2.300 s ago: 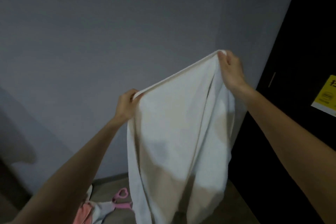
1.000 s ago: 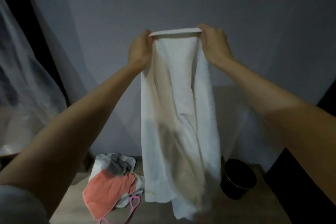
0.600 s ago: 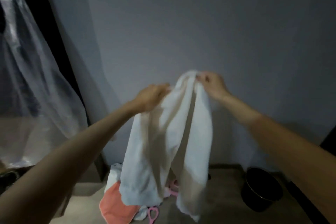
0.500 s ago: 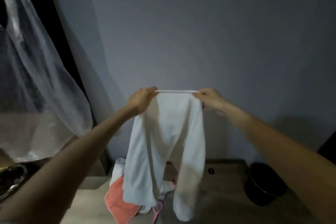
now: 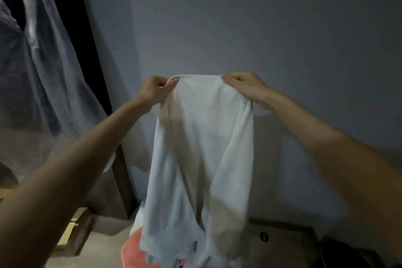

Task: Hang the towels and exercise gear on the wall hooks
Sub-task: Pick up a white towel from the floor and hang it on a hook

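Far left: clear plastic sheeting draped over a dark opening. Below it, near the floor's left edge, a pale wooden frame.

Left hand closed in a pinch on the left top corner of the white towel, thumb and fingers clamped over the hem. Towel held up in front of the grey wall, top edge pulled roughly level between both hands, body sagging in long soft folds down toward the floor, plain and slightly creased. Behind its lower end, an orange cloth heaped on the floor.

Right hand likewise closed on the right top corner, knuckles up.

Bottom right corner of the floor: a dark round bin.

No hook in view. Likely risks: limp fabric slipping off a hook if caught only by the hem; trailing end dragging over the floor pile.
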Motion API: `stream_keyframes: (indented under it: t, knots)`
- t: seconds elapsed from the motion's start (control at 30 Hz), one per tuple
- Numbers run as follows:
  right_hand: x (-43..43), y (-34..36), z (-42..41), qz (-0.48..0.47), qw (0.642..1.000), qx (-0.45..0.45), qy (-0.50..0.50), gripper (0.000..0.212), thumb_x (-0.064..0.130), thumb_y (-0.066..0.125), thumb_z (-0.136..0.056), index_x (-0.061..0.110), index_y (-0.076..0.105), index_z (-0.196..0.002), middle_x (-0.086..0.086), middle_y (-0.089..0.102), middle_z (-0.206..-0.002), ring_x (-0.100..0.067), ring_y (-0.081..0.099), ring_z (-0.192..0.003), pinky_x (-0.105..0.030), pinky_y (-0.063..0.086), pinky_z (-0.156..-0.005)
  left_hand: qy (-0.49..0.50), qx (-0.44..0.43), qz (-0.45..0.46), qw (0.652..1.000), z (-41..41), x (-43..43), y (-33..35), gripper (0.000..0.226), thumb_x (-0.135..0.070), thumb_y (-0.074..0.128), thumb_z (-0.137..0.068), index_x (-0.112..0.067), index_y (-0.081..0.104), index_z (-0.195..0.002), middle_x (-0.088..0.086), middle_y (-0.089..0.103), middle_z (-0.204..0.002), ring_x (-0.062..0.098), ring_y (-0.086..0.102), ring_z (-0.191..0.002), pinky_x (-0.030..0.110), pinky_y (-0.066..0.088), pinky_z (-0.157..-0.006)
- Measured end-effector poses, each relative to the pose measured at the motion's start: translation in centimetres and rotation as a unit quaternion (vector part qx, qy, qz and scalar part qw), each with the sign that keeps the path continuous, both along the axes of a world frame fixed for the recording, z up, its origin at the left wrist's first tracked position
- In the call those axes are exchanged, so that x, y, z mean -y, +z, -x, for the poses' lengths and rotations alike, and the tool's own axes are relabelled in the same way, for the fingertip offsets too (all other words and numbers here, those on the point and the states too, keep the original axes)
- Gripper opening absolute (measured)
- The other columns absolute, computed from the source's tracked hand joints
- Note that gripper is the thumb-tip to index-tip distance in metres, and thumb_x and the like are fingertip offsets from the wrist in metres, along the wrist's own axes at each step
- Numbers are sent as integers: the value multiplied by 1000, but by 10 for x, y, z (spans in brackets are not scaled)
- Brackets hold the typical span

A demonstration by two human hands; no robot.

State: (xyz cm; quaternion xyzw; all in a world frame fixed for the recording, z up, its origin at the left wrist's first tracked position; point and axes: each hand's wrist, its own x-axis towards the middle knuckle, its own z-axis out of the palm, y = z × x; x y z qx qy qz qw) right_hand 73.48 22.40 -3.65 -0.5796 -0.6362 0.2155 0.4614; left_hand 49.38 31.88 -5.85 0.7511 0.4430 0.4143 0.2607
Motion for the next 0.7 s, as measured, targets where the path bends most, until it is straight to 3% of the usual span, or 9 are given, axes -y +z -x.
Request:
stream_keyframes:
  t: [0.07, 0.13, 0.17, 0.23, 0.33, 0.43, 0.53, 0.63, 0.7]
  knots:
    - [-21, 12, -6, -18, 1000, 15, 19, 66, 48, 55, -85, -14, 52, -106, -19, 59, -119, -14, 42, -83, -30, 32, -75, -7, 39, 24, 999, -4, -10, 9, 44, -41, 55, -92, -19, 40, -57, -11, 29, -47, 5, 26, -45, 25, 20, -48]
    - [-42, 28, -12, -32, 999, 20, 26, 60, 47, 52, -84, -11, 57, -97, -1, 57, -104, -14, 40, -81, -29, 30, -74, -19, 77, 31, 996, -14, -18, 23, 35, -42, 52, -93, -15, 53, -71, -2, 40, -64, 8, 35, -57, 24, 27, -52]
    - [-52, 37, -15, -39, 999, 15, 26, 52, 43, 51, -87, -7, 59, -92, -1, 52, -91, -15, 40, -80, -29, 30, -73, -23, 91, 35, 995, -20, -21, 33, 31, -41, 51, -94, -16, 58, -79, 1, 46, -72, 10, 41, -64, 25, 35, -57]
    - [-70, 55, -20, -50, 998, 5, 39, 44, 35, 51, -92, -8, 58, -89, -4, 46, -83, -16, 42, -78, -30, 33, -71, -16, 129, 43, 991, -31, -28, 55, 25, -38, 46, -97, -18, 62, -94, 1, 58, -90, 12, 53, -81, 28, 46, -77]
    - [-97, 88, -27, -71, 995, -1, 69, 57, 40, 54, -89, -15, 54, -101, -4, 49, -86, -16, 46, -80, -30, 36, -72, -1, 196, 48, 979, -43, -45, 90, 24, -38, 43, -98, -22, 60, -105, 4, 62, -108, 19, 58, -102, 35, 47, -96]
    - [-112, 122, -27, -105, 990, 5, 96, 47, 42, 57, -90, -5, 62, -86, -4, 48, -78, -15, 44, -71, -27, 34, -66, -2, 199, 23, 980, -47, -58, 123, 24, -39, 44, -98, -22, 62, -99, 3, 63, -102, 18, 59, -98, 35, 49, -92]
    - [-120, 151, -25, -102, 988, 44, 109, 41, 46, 60, -87, 11, 57, -65, 12, 50, -53, -1, 46, -47, -17, 35, -48, -10, 183, 1, 983, -46, -72, 150, 27, -40, 45, -97, -21, 64, -95, 3, 64, -99, 15, 60, -90, 29, 50, -83]
    - [-130, 170, -24, -87, 986, 86, 115, 28, 44, 67, -82, 16, 71, -82, 10, 68, -65, -1, 61, -53, -14, 46, -48, -17, 171, -14, 985, -42, -87, 168, 28, -42, 45, -96, -22, 65, -93, 3, 64, -98, 14, 59, -90, 29, 50, -85]
    - [-142, 181, -23, -114, 985, 89, 92, 30, 42, 66, -83, 13, 72, -87, 4, 68, -70, -1, 61, -54, -14, 47, -49, -24, 156, -32, 987, -37, -102, 179, 32, -43, 45, -96, -18, 66, -99, 5, 64, -100, 15, 59, -91, 30, 50, -85]
